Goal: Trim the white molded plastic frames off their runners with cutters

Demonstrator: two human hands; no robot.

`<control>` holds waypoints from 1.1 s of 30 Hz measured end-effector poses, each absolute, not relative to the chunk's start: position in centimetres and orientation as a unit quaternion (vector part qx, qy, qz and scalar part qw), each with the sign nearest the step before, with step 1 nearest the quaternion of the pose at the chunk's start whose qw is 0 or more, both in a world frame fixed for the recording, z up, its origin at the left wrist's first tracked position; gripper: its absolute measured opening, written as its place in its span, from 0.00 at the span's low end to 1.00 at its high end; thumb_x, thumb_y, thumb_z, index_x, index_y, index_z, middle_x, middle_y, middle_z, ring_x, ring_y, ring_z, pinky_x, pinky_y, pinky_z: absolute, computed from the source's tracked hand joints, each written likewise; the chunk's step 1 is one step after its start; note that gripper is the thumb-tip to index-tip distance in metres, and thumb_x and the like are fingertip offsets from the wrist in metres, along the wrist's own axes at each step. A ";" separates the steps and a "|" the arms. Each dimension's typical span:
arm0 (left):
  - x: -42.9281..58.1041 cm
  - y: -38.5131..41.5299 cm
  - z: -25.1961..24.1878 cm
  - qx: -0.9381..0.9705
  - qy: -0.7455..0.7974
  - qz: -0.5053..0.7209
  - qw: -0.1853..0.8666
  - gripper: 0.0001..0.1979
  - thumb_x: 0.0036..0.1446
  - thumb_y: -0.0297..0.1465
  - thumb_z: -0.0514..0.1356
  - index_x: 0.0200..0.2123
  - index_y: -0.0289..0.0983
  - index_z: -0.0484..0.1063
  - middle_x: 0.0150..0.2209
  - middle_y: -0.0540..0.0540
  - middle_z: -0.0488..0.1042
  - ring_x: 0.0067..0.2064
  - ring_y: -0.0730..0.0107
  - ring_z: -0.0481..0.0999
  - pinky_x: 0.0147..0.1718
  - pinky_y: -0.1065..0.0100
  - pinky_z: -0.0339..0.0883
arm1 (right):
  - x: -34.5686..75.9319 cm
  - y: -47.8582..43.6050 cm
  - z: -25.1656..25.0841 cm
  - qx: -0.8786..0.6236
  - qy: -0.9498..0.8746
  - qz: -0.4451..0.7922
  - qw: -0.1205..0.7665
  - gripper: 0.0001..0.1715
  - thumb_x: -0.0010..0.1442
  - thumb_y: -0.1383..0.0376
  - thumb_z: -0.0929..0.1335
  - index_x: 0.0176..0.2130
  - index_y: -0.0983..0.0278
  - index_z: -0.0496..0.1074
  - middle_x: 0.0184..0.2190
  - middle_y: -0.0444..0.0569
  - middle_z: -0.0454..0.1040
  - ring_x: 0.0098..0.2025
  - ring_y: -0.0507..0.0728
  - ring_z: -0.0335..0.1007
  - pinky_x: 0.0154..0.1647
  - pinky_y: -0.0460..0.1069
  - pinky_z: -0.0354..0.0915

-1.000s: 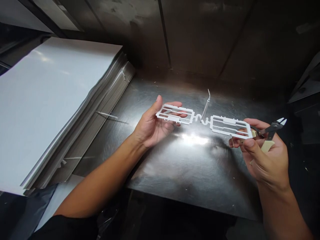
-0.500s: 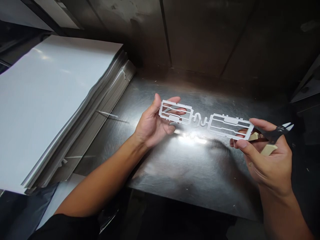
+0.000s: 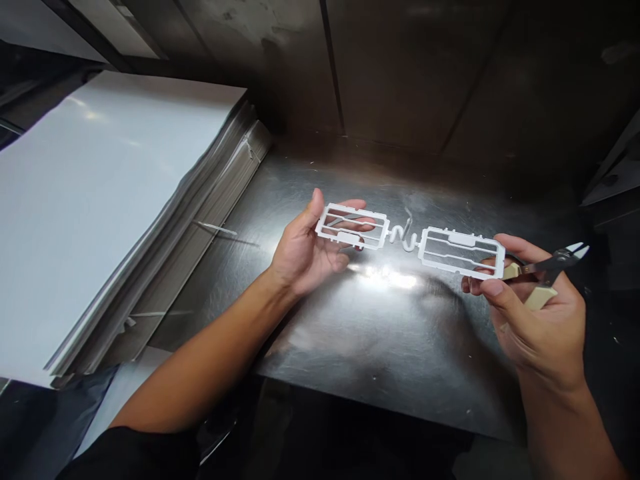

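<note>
A white moulded plastic part (image 3: 463,239) spans the space between my hands: two slotted rectangular frames joined by a wavy runner (image 3: 403,237), from which a thin stem sticks up. My left hand (image 3: 317,243) holds the left frame at its outer end, thumb at the near edge and fingers behind it. At the other end, my right hand (image 3: 537,313) pinches the right frame's corner between thumb and fingers. The same hand also carries side cutters (image 3: 557,262) with cream handles, their tips pointing right, away from the part.
A metal table (image 3: 330,360) lies beneath my hands, with small bits scattered on it. To the left rises a thick stack of white sheets (image 3: 125,167); a thin white strip (image 3: 217,228) pokes out of its side. A dark metal wall (image 3: 400,73) stands behind.
The plastic part has tilted slightly in my hands, so the stem on its runner now shows upright. Both hands keep their hold, nearly in place.
</note>
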State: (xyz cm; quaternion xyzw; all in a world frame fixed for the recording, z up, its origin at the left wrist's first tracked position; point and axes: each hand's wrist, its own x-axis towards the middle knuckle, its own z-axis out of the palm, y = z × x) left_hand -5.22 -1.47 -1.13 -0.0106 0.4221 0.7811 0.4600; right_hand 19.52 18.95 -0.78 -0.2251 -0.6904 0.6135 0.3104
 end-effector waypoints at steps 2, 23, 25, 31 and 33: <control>-5.3 -1.5 -1.1 -0.015 0.413 0.781 0.469 0.36 0.83 0.57 0.53 0.56 0.29 0.84 0.39 0.35 0.87 0.27 0.66 0.85 0.15 0.78 0.68 | 19.4 19.1 -0.8 -0.224 -0.677 0.626 0.315 0.31 0.66 0.54 0.88 0.63 0.52 0.85 0.42 0.47 0.80 0.41 0.63 0.79 0.48 0.61 0.82; -5.1 -1.5 -2.0 0.045 0.365 0.753 0.545 0.35 0.84 0.55 0.52 0.59 0.28 0.84 0.55 0.26 0.85 0.46 0.50 0.92 0.23 0.79 0.77 | 18.5 20.9 -2.0 -0.298 -0.619 0.662 0.300 0.30 0.57 0.60 0.90 0.56 0.63 0.91 0.42 0.59 0.81 0.35 0.61 0.79 0.32 0.52 0.84; -5.1 -1.5 -2.0 0.043 0.368 0.754 0.543 0.36 0.84 0.55 0.52 0.58 0.28 0.84 0.55 0.26 0.85 0.45 0.51 0.92 0.22 0.79 0.77 | 18.5 20.7 -2.0 -0.298 -0.619 0.660 0.305 0.29 0.56 0.60 0.90 0.55 0.63 0.91 0.42 0.59 0.81 0.35 0.61 0.79 0.31 0.52 0.84; -5.0 -1.8 -2.7 0.113 0.368 0.758 0.526 0.32 0.85 0.53 0.53 0.57 0.31 0.84 0.57 0.28 0.85 0.47 0.52 0.92 0.25 0.75 0.81 | 18.4 21.4 -2.6 -0.307 -0.637 0.635 0.311 0.40 0.52 0.58 0.91 0.62 0.57 0.88 0.41 0.54 0.82 0.35 0.63 0.80 0.36 0.56 0.86; -5.1 -1.9 -3.1 0.120 0.383 0.740 0.540 0.33 0.83 0.55 0.54 0.59 0.31 0.82 0.57 0.27 0.85 0.46 0.51 0.91 0.27 0.71 0.83 | 18.3 21.5 -2.7 -0.306 -0.652 0.591 0.364 0.44 0.49 0.58 0.91 0.63 0.56 0.87 0.36 0.49 0.81 0.34 0.63 0.80 0.44 0.62 0.86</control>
